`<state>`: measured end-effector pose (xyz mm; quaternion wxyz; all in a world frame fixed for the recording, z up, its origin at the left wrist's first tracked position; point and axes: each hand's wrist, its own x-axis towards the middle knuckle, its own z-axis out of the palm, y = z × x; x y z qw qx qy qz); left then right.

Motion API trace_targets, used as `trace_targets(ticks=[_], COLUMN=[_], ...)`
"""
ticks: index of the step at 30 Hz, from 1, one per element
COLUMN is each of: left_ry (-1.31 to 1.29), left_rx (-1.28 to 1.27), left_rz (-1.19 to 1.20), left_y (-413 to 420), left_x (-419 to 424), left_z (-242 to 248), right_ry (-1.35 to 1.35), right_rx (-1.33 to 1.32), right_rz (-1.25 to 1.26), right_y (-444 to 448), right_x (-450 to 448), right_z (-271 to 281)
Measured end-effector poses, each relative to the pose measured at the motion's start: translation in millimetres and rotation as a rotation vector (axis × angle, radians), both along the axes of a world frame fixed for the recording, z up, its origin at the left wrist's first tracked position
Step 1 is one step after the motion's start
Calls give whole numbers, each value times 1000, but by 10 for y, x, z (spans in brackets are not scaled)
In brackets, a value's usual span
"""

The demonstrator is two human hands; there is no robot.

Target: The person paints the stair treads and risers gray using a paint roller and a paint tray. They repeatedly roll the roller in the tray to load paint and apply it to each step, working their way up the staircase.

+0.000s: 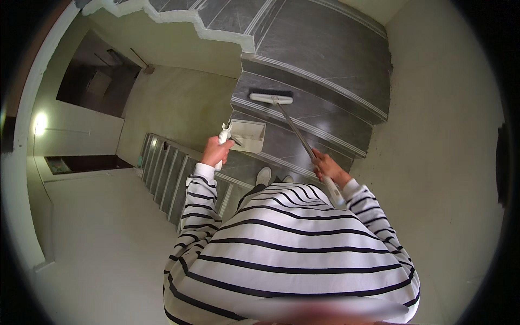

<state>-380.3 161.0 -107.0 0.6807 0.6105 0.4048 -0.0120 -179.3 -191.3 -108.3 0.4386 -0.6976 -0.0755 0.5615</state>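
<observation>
My left hand (216,152) is closed around the white handle of a long-handled dustpan (255,145). The pale pan hangs or rests over a step just past that hand; whether it touches the tile I cannot tell. In my right hand (327,165) is the metal pole of a broom (296,131), gripped near its white end. The white broom head (271,98) with dark bristles lies on a grey stair tread (325,118), farther up than the dustpan.
Grey tiled stairs (321,53) with pale striped edges climb ahead, beside a plain wall (438,162) on the right. At left the stairwell drops off, with a lower flight (166,174) below. Another broom (148,68) leans far down. My shoe (263,176) stands on a step.
</observation>
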Motion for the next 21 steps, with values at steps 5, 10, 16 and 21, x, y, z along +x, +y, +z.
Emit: trace_targets(ticks=[5, 10, 16, 21], left_ry=[-1, 12, 123, 196], left_rx=[29, 96, 282, 535], left_rz=[-4, -44, -50, -16], left_y=[58, 145, 171, 149], left_x=[-41, -97, -111, -74], left_z=[22, 16, -83, -136], right_ry=[170, 15, -31, 115], right_rx=[-38, 13, 62, -17], right_rz=[-58, 4, 26, 34], right_y=[-446, -198, 429, -33], right_x=[65, 80, 28, 37], right_z=[510, 450, -164, 124])
